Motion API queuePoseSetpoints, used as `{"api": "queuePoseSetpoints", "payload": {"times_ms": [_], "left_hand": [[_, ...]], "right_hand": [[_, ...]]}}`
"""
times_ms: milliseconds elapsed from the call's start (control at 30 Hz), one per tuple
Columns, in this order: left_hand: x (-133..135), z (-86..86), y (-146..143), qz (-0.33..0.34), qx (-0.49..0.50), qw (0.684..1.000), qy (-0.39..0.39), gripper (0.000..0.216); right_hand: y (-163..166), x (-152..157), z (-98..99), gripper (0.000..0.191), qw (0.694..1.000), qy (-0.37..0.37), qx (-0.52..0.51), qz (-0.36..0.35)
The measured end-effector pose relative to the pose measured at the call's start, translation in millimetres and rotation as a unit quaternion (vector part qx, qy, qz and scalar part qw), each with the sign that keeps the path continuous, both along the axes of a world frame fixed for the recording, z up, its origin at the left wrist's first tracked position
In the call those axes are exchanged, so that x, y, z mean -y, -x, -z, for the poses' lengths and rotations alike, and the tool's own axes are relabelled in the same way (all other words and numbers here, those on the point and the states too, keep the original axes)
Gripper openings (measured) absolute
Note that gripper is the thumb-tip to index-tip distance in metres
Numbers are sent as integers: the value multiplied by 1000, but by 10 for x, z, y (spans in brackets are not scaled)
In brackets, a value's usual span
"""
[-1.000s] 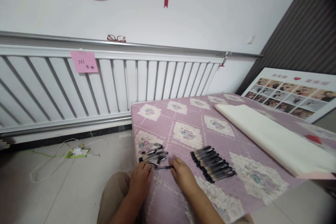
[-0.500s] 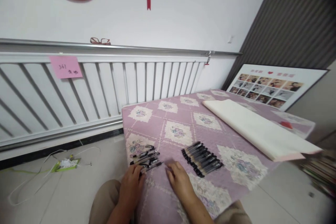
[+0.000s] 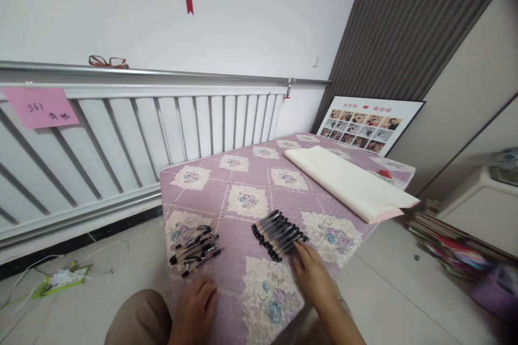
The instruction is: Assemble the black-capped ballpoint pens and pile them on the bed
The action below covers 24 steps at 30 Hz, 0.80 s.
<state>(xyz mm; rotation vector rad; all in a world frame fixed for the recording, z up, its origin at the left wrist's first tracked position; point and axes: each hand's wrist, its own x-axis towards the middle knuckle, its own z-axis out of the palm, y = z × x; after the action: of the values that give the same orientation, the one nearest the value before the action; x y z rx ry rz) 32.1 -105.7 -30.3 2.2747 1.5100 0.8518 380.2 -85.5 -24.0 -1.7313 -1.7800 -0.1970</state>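
Observation:
My right hand [image 3: 311, 272] reaches to the near right end of a neat row of black-capped pens [image 3: 279, 234]. Its fingers are stretched out against the outermost pen, and no pen is lifted. My left hand [image 3: 196, 304] rests near the front edge of the table, fingers loosely bent and nothing visible in them. Just beyond it lies a looser pile of similar black pens [image 3: 198, 250], pointing in slightly different directions. Both groups lie on a purple flowered tablecloth [image 3: 226, 226].
A folded cream sheet [image 3: 343, 180] lies across the table's right side, near a small red item [image 3: 384, 173]. A photo board [image 3: 366, 124] leans at the back. Along the wall runs a radiator [image 3: 182, 124]. A power strip [image 3: 60, 280] sits on the floor at left.
My right hand has moved right, from the gap between the pen groups to the end of the neat row. My left hand has drawn back from the loose pens. The view has turned right.

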Motion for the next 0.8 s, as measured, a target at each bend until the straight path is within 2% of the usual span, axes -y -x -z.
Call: {"api": "queuePoseSetpoints", "payload": {"times_ms": [167,433,633,733,800], "left_hand": [[-13,-26,21,9,-18,1000,7,22],[-13,-3,2,13,-35,998,-51,20],[-20,24,2,15,-33,996,-78,20],[-9,65,38,0,-24,991,-130,19],[7,95,71,-21,-19,983,-179,23]], "right_hand": [[-13,31,65,42,998,31,42,-28],[27,-5,-202,28,991,50,119,-29],[65,26,-319,19,984,13,172,-45],[221,50,-390,21,983,-18,169,-67],[459,52,-425,24,983,-20,157,-96]]}}
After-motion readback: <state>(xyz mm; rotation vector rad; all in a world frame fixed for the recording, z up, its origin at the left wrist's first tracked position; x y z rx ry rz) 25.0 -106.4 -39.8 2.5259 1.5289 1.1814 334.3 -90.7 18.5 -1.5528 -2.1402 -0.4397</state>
